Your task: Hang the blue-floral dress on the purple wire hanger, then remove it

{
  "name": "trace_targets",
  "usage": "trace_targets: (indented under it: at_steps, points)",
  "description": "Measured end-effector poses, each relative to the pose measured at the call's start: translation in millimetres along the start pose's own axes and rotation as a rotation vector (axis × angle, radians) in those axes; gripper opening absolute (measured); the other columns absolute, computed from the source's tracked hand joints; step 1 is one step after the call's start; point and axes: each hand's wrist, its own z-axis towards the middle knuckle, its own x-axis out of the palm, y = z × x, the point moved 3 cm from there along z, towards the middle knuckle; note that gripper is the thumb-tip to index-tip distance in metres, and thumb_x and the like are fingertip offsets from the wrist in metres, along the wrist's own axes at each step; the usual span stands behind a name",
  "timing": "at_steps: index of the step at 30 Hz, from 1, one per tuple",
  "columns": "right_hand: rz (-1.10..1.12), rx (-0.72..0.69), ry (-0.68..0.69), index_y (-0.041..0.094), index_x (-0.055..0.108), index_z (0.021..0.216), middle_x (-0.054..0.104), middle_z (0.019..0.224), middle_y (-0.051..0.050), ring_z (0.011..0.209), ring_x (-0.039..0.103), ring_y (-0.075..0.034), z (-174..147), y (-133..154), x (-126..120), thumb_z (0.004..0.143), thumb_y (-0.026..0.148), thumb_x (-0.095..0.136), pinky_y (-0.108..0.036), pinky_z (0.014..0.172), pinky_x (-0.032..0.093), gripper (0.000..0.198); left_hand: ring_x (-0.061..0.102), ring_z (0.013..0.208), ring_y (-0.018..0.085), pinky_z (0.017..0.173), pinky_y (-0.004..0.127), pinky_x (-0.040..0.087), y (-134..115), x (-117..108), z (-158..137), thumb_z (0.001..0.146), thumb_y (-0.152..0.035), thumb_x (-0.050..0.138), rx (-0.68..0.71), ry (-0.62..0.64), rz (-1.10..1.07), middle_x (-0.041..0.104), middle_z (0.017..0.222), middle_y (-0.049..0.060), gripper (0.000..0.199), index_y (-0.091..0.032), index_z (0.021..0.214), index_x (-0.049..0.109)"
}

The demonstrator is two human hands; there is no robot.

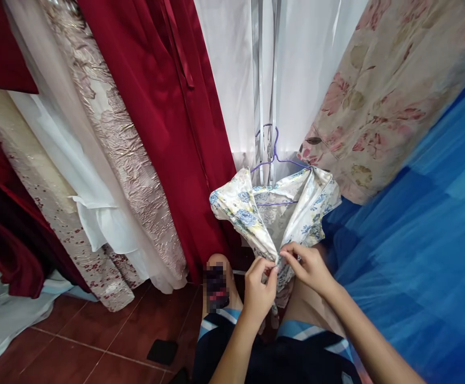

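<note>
A white blouse (pixel 246 216) with blue and yellow flowers hangs on a thin purple hanger (pixel 275 156) in front of me. My left hand (pixel 261 280) pinches the left front edge at the bottom of the V-shaped neckline. Close beside it, my right hand (pixel 305 265) pinches the opposite front edge between thumb and fingers. The two edges nearly meet between my fingertips. Whether a button or other fastener is there is too small to tell. The blouse's lower part hangs behind my hands and is partly hidden.
Long garments hang all round: a dark red one (pixel 164 133), white fabric (pixel 308 69), a beige floral one (pixel 376 117) and blue tulle (pixel 428 256). A small dark flat object (pixel 162 352) lies on the red tiled floor (pixel 76 330).
</note>
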Motion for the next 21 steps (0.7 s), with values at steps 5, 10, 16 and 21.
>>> trace_targets:
  at_steps: [5,10,16,21]
  points:
    - [-0.159,-0.094,-0.074,0.022,0.067,0.091,0.068,0.074,-0.004,0.065,0.060,-0.019,55,0,-38,0.095,0.040,0.055,-0.029,0.067,0.043,0.022,0.054,0.071,0.015,0.067,0.026,0.042,-13,-17,0,0.093,-0.018,0.053,-0.007,0.128,0.050,0.052,0.081,0.002,0.014,-0.019,0.080,0.055]
    - [-0.271,-0.217,-0.245,0.020,0.065,0.088,0.067,0.074,-0.003,0.062,0.056,-0.016,116,20,-72,0.094,0.037,0.057,-0.028,0.063,0.039,0.020,0.055,0.075,0.016,0.068,0.026,0.042,-20,-45,5,0.094,-0.016,0.048,-0.001,0.328,0.209,0.053,0.087,0.003,0.014,-0.020,0.081,0.052]
    - [-0.273,-0.245,-0.373,0.018,0.063,0.083,0.065,0.065,-0.001,0.059,0.056,-0.015,165,42,-81,0.090,0.028,0.060,-0.027,0.060,0.036,0.012,0.055,0.073,0.017,0.067,0.026,0.040,-17,-53,2,0.089,-0.009,0.045,0.087,0.493,0.452,0.055,0.087,0.003,0.015,-0.021,0.081,0.051]
    - [-0.106,-0.165,-0.344,0.018,0.059,0.079,0.065,0.060,-0.001,0.056,0.057,-0.015,169,43,-75,0.089,0.028,0.060,-0.026,0.058,0.039,0.014,0.060,0.074,0.016,0.067,0.026,0.042,-9,-36,0,0.091,-0.016,0.052,0.057,0.545,0.450,0.059,0.088,0.002,0.010,-0.022,0.086,0.059]
